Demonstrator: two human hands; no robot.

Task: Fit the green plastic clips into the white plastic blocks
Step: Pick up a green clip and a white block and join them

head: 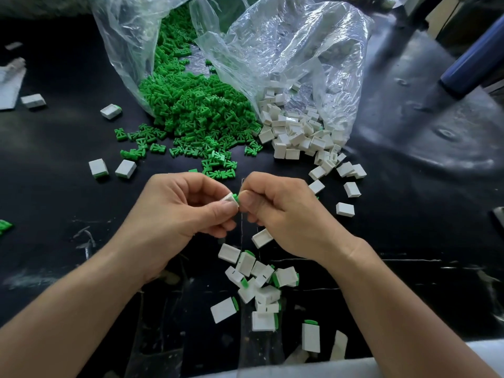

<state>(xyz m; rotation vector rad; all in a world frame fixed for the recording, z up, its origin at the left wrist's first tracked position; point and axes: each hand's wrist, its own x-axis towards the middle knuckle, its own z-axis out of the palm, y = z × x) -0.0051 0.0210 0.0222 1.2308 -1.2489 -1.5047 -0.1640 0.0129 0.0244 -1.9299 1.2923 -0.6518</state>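
Left hand (180,211) pinching white block (228,198), right hand (275,211) pinching green clip (236,198); bag 1 (128,50) spilling clips (196,110), bag 2 (300,45) spilling blocks (297,132)

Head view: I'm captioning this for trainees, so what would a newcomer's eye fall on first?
A big heap of green clips spills from a clear bag at upper centre, with white blocks tumbling from a second bag to its right. At centre the left hand pinches a white block against a green clip held by the right hand; fitted blocks lie scattered just below.
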